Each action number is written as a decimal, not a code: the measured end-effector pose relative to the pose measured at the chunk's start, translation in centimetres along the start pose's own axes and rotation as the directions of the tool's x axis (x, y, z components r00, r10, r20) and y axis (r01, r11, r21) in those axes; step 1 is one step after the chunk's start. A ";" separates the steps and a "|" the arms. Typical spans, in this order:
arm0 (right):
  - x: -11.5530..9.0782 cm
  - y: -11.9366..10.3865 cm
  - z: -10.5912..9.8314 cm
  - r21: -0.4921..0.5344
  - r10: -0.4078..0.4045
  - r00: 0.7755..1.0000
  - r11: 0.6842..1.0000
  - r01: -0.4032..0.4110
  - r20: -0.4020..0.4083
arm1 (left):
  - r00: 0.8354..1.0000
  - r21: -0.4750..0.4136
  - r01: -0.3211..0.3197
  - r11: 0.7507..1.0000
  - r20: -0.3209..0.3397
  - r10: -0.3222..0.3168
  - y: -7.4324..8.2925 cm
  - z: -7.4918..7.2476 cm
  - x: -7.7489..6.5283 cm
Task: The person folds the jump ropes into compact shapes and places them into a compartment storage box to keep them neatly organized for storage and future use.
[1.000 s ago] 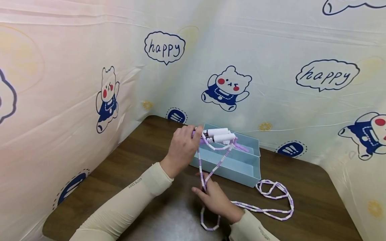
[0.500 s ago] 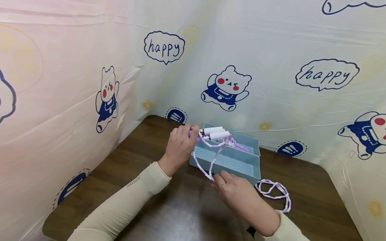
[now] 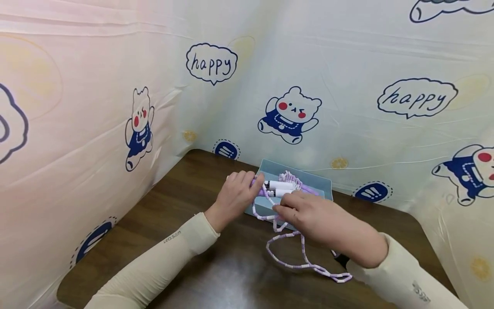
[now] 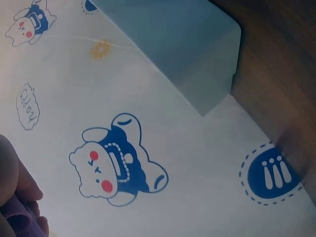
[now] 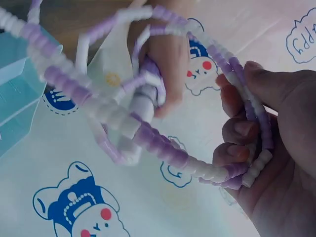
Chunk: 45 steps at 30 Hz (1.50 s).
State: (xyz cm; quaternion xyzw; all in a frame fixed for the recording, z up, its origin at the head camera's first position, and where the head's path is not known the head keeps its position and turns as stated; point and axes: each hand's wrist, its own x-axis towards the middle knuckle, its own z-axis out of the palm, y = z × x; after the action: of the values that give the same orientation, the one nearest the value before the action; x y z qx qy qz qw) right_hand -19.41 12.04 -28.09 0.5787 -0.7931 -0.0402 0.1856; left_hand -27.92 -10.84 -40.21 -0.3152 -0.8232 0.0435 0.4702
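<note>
In the head view my left hand (image 3: pixel 237 191) grips the purple ends of two white-tipped handles (image 3: pixel 281 185) of a purple-and-white beaded jump rope (image 3: pixel 287 265). My right hand (image 3: pixel 314 212) is beside those tips. In the right wrist view its fingers curl round gathered strands of the beaded rope (image 5: pixel 163 148). The rest of the rope hangs down and lies in a long loop on the table. The left wrist view catches only part of my left hand (image 4: pixel 22 180) around a purple handle (image 4: pixel 30 219).
Behind the hands stands a light blue divided box (image 3: pixel 328 189). Its rear compartment holds another beaded bundle (image 3: pixel 288 176) and a purple handle (image 3: pixel 310 189). A brown wooden table (image 3: pixel 173 180) lies beneath, with printed cloth walls (image 3: pixel 347 51) close behind it and to the left.
My right hand has moved up and right, toward the handle tips, gathering rope. The coil right of the box has been drawn leftward. My left hand stays nearly in place, slightly lower.
</note>
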 end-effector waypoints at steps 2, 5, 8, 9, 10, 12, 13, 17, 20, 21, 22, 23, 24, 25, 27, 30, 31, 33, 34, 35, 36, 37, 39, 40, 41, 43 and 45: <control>0.4 0.7 -0.3 0.014 -0.023 1.000 1.000 0.023 -0.007 | 1.000 -0.012 -0.028 1.000 -0.004 0.028 0.2 0.1 -0.1; 1.1 1.6 -0.4 0.016 -0.056 0.998 0.998 0.056 -0.036 | 0.997 -0.025 -0.077 0.997 -0.004 0.077 0.6 0.1 -0.2; 1.6 2.4 -0.5 0.014 -0.069 0.996 0.997 0.070 -0.054 | 0.992 -0.034 -0.123 0.992 -0.008 0.122 1.0 0.0 -0.2; 1.7 2.6 -0.5 0.017 -0.067 0.996 0.998 0.068 -0.057 | 0.991 -0.034 -0.136 0.990 -0.008 0.136 1.1 0.0 -0.2; 1.7 2.9 -0.4 0.026 -0.059 0.997 0.998 0.060 -0.054 | 0.989 -0.035 -0.148 0.988 -0.010 0.148 1.2 0.0 -0.3; 1.7 3.3 -0.4 0.051 -0.032 0.999 0.998 0.034 -0.041 | 0.986 -0.036 -0.167 0.985 -0.011 0.167 1.3 -0.1 -0.4; 1.7 3.6 -0.4 0.063 -0.013 0.999 0.998 0.015 -0.034 | 0.984 -0.031 -0.177 0.984 -0.016 0.177 1.3 -0.1 -0.4; 1.3 4.8 -0.1 0.111 0.053 0.999 0.992 -0.051 -0.013 | 0.979 -0.028 -0.204 0.979 -0.023 0.203 1.4 -0.2 -0.5; 1.0 5.7 0.4 0.153 0.093 0.996 0.984 -0.090 -0.014 | 0.976 -0.030 -0.217 0.976 -0.025 0.216 1.5 -0.3 -0.6; 0.9 6.0 0.5 0.169 0.102 0.995 0.981 -0.098 -0.018 | 0.975 -0.031 -0.221 0.975 -0.027 0.220 1.6 -0.4 -0.6; 0.8 6.3 0.7 0.186 0.111 0.994 0.977 -0.105 -0.024 | 0.974 -0.033 -0.225 0.974 -0.029 0.224 1.6 -0.4 -0.6; 0.7 6.5 0.9 0.202 0.118 0.992 0.973 -0.110 -0.031 | 0.973 -0.032 -0.229 0.973 -0.032 0.228 1.6 -0.4 -0.6; 0.6 6.8 1.1 0.216 0.128 0.991 0.969 -0.116 -0.041 | 0.972 -0.034 -0.232 0.972 -0.035 0.231 1.7 -0.5 -0.6; 0.5 7.0 1.4 0.233 0.137 0.989 0.965 -0.122 -0.051 | 0.972 -0.036 -0.235 0.971 -0.038 0.234 1.7 -0.5 -0.6; 0.2 7.5 1.9 0.251 0.154 0.985 0.959 -0.130 -0.078 | 0.971 -0.045 -0.238 0.970 -0.043 0.237 1.8 -0.6 -0.6; -0.1 8.2 3.0 0.270 0.179 0.976 0.953 -0.141 -0.122 | 0.968 -0.045 -0.246 0.968 -0.062 0.243 1.9 -0.7 -0.5; -0.2 8.4 3.5 0.274 0.184 0.974 0.951 -0.142 -0.133 | 0.967 -0.045 -0.249 0.967 -0.070 0.246 1.9 -0.7 -0.5; -0.3 8.7 4.3 0.289 0.191 0.970 0.947 -0.141 -0.153 | 0.964 -0.040 -0.256 0.966 -0.089 0.252 1.9 -0.7 -0.4; -0.3 8.8 4.8 0.297 0.190 0.968 0.945 -0.135 -0.162 | 0.962 -0.033 -0.260 0.965 -0.100 0.256 1.9 -0.7 -0.3; -0.3 8.9 5.2 0.306 0.189 0.967 0.943 -0.130 -0.172 | 0.960 -0.031 -0.262 0.964 -0.109 0.258 1.9 -0.7 -0.3; -0.3 8.9 5.7 0.314 0.188 0.965 0.941 -0.125 -0.180 | 0.959 -0.030 -0.263 0.964 -0.116 0.258 1.9 -0.8 -0.3; -0.3 8.9 6.0 0.316 0.190 0.963 0.941 -0.122 -0.192 | 0.959 -0.028 -0.261 0.965 -0.123 0.256 1.9 -0.8 -0.2; -0.3 8.9 6.8 0.321 0.197 0.956 0.939 -0.121 -0.216 | 0.959 -0.030 -0.257 0.966 -0.131 0.251 1.9 -0.9 -0.2; -0.3 8.9 7.1 0.322 0.204 0.952 0.939 -0.124 -0.229 | 0.959 -0.033 -0.255 0.966 -0.136 0.248 1.9 -0.9 -0.2; -0.3 8.9 7.5 0.322 0.211 0.947 0.938 -0.127 -0.241 | 0.960 -0.033 -0.252 0.967 -0.138 0.245 1.8 -0.9 -0.2; -0.2 8.8 8.3 0.335 0.230 0.938 0.932 -0.137 -0.258 | 0.961 -0.040 -0.246 0.969 -0.144 0.238 1.7 -1.0 -0.2; -0.3 8.7 9.3 0.359 0.251 0.931 0.922 -0.146 -0.267 | 0.961 -0.048 -0.240 0.970 -0.156 0.230 1.7 -1.2 -0.1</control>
State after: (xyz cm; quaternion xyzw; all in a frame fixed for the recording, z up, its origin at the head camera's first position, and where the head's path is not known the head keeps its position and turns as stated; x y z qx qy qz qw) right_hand -30.40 13.76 -34.39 0.5166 -0.8048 0.2042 0.2093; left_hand -26.13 -9.84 -40.22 -0.4287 -0.7434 0.0478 0.5112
